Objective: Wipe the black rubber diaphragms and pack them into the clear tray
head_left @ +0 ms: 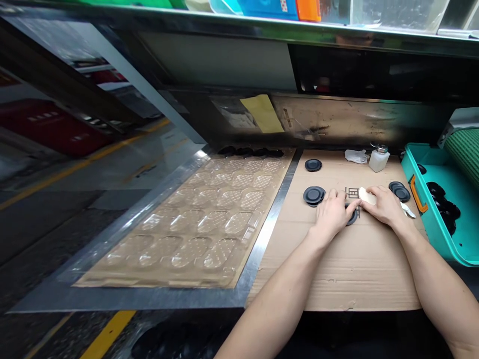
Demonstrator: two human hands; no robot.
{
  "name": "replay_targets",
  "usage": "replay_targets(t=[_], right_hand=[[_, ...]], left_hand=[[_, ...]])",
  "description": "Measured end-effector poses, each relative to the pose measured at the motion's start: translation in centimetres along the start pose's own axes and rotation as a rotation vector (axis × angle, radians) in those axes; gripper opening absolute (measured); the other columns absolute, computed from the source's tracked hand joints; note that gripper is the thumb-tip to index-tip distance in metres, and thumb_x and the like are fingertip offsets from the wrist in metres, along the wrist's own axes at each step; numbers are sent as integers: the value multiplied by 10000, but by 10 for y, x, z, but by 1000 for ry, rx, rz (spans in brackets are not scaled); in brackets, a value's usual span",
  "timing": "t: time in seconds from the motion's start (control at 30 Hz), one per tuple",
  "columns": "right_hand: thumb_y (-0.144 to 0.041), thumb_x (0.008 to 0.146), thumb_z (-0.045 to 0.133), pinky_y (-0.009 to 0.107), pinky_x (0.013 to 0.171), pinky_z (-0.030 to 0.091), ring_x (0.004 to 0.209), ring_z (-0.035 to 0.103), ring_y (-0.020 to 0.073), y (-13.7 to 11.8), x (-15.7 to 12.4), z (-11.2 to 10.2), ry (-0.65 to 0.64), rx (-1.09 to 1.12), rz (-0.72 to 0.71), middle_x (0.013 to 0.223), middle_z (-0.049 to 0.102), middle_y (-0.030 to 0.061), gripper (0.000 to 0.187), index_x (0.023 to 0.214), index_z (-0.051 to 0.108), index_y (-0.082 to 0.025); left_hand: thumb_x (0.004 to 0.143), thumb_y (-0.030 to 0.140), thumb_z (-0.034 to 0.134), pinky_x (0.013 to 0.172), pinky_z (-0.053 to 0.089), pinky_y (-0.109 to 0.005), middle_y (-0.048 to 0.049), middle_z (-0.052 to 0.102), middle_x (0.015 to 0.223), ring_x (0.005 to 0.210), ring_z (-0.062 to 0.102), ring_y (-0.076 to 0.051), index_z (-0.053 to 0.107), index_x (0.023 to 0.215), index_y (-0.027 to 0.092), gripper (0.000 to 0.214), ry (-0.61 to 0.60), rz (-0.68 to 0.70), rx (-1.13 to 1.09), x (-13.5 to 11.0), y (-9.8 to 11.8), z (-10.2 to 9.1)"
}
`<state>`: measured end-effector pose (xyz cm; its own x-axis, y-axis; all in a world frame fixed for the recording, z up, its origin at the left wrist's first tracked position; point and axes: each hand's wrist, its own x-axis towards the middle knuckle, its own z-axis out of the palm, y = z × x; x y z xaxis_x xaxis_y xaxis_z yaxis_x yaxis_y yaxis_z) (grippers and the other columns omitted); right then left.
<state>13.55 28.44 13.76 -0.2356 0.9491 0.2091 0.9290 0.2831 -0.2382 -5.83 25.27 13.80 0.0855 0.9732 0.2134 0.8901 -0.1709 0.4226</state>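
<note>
Over the cardboard, my left hand (pixel 332 207) has its fingers stretched forward and its thumb pointing right. A black disc (pixel 352 215) lies partly under that thumb; whether the hand presses on it I cannot tell. My right hand (pixel 386 203) grips a cream-coloured, rounded pad (pixel 366 196) between thumb and fingers, close to the left thumb. Left of my left hand sits a small stack of black discs (pixel 313 195), with another black disc (pixel 313 165) farther back. More black discs (pixel 399 191) lie beyond my right hand, and a white tool (pixel 408 210) shows beside it.
On the left is a clear plastic blister tray (pixel 213 222), its far row filled with black parts (pixel 250 152). A teal bin (pixel 460 249) with black pieces stands right. At the back are a white pump bottle (pixel 379 159) and crumpled tissue (pixel 355 156). A shelf (pixel 224 22) hangs above.
</note>
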Motion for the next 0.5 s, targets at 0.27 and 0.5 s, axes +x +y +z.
replay_targets(t=[0.27, 0.5], right_hand=[[-565, 898, 639, 351, 967, 440, 1142, 609, 266, 2, -2, 6, -7, 12, 7, 1150, 696, 96, 462, 1193, 670, -210], [-543, 907, 627, 364, 987, 413, 1130, 597, 275, -2, -3, 8, 10, 2, -8, 1129, 691, 109, 442, 1181, 675, -199]], left_hand=[[711, 588, 803, 1066, 453, -439, -125, 617, 1286, 1241, 530, -349, 639, 1277, 209, 700, -286, 284, -133, -7, -14, -11], [740, 359, 754, 1093, 445, -425, -105, 641, 1281, 1233, 566, -300, 570, 1384, 212, 686, -234, 294, -244, 18, -34, -42]])
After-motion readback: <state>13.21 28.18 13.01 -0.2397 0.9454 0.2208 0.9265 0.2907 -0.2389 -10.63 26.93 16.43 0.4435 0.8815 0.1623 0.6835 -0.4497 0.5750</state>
